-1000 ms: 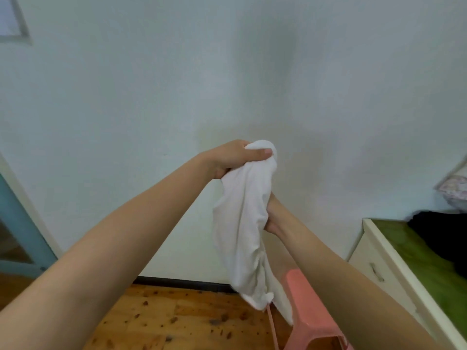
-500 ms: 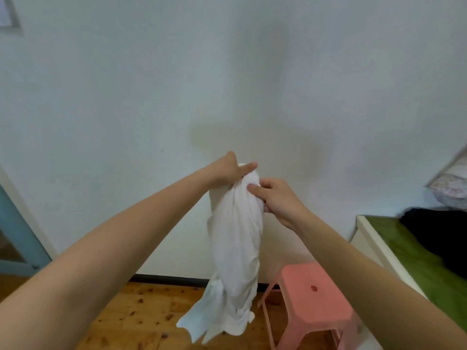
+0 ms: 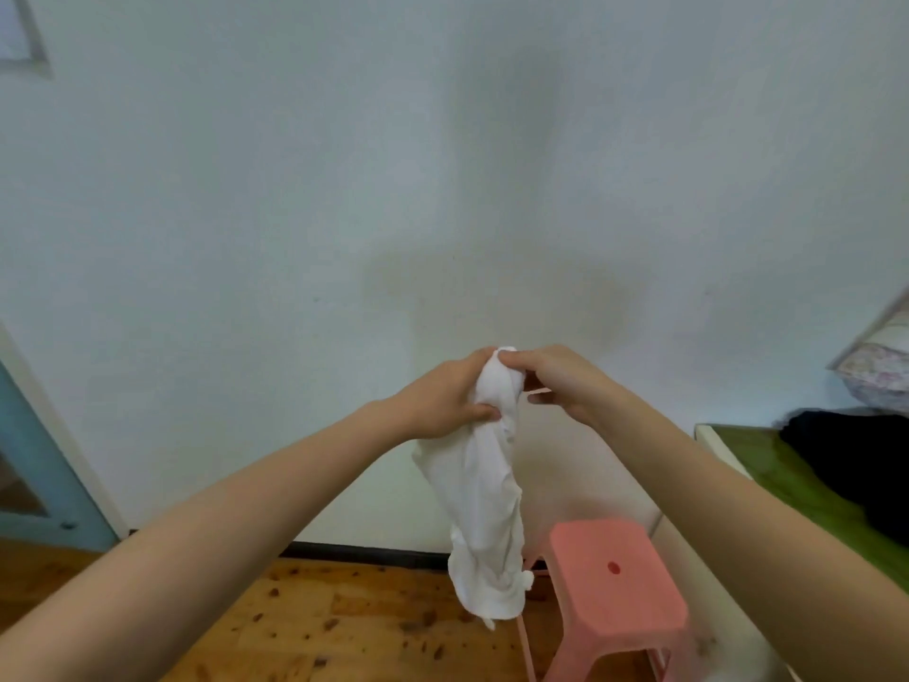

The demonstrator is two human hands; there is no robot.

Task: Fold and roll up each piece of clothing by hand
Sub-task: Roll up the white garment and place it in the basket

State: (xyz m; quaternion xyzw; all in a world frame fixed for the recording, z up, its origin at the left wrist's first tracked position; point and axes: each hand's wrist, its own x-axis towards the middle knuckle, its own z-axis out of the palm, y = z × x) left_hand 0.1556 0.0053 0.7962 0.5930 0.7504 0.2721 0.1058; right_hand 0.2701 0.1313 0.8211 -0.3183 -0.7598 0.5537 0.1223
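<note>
Left grip (image 3: 442, 398): fingers curled round the bunched top of the white garment (image 3: 487, 499), thumb pressed into the cloth just under the bundle. Right grip (image 3: 565, 386): thumb and forefinger pinch the same top knob from the other side; the other fingers are loosely bent behind it. The two grips nearly touch, with only the cloth between them. Both forearms are bare and stretched forward.

Garment: thin, soft, matte white fabric. Gathered into a rounded lump at the grips, then hanging straight down as a long, narrow, crumpled tube with lengthwise creases. The lower hem is ragged in outline, with a small tail dangling. It hangs free in the air, touching nothing but the grips.

Below and right of the grips: pink stool (image 3: 615, 593), smooth moulded plastic, rounded-square seat with a small hole. The hem hangs just beside its left edge; whether they touch I cannot tell.

Under the grips: wooden floor (image 3: 295, 627), warm planks flecked with dark knots. A black skirting strip (image 3: 364, 551) runs along the wall foot.

Behind the grips: plain pale wall (image 3: 442, 189), flat, wide open space around the garment on the left.

Far right of the grips: bed (image 3: 787, 489) with white edge and green cover; black clothing (image 3: 856, 465) heaped on it, patterned pillow (image 3: 875, 374) beyond.

Far left: teal door (image 3: 34, 475).
</note>
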